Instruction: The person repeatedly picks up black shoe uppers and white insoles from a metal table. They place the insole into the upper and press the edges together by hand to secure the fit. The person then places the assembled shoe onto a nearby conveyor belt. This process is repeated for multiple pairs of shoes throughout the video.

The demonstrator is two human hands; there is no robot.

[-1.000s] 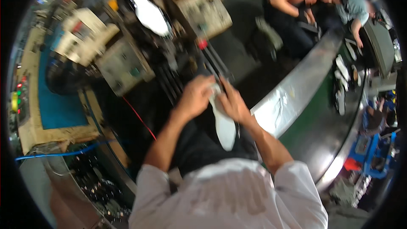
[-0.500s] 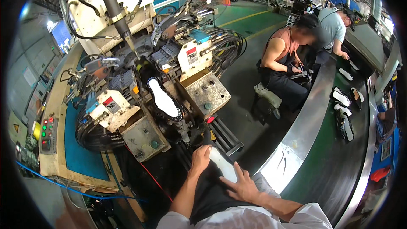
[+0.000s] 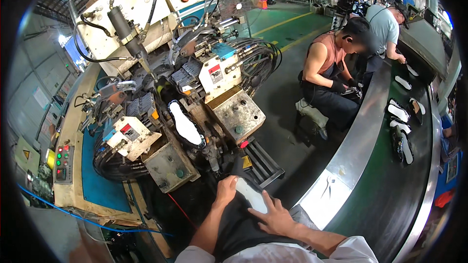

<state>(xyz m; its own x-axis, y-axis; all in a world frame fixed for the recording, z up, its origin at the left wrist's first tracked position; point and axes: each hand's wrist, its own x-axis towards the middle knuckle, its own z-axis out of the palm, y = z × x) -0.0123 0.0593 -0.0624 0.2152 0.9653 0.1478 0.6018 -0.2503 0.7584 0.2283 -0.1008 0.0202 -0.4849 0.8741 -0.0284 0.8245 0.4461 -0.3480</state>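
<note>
Low in front of me, a black shoe upper (image 3: 256, 185) with a white sole-shaped insole (image 3: 252, 197) facing up is held between my two hands. My left hand (image 3: 226, 190) grips its far left edge with the fingers curled. The right hand (image 3: 276, 218) grips the near right side, its thumb and fingers apart along the edge. Dark material on my lap merges with the lower part of the upper. Ahead, another black shoe upper (image 3: 201, 145) sits sole up in the machine (image 3: 224, 75), its white insole (image 3: 184, 122) showing.
On the right runs a green conveyor belt (image 3: 370, 204) with several shoe uppers and insoles. Pincers (image 3: 328, 187) lie on a white sheet (image 3: 317, 199) on its metal edge (image 3: 363, 136). Two people work beside the belt. A button panel (image 3: 63, 163) is at the left.
The view has shifted slightly. Both hands keep hold of the shoe upper, with little change in grip. The seated person's hands have moved; the shoe in the machine stays in place.
</note>
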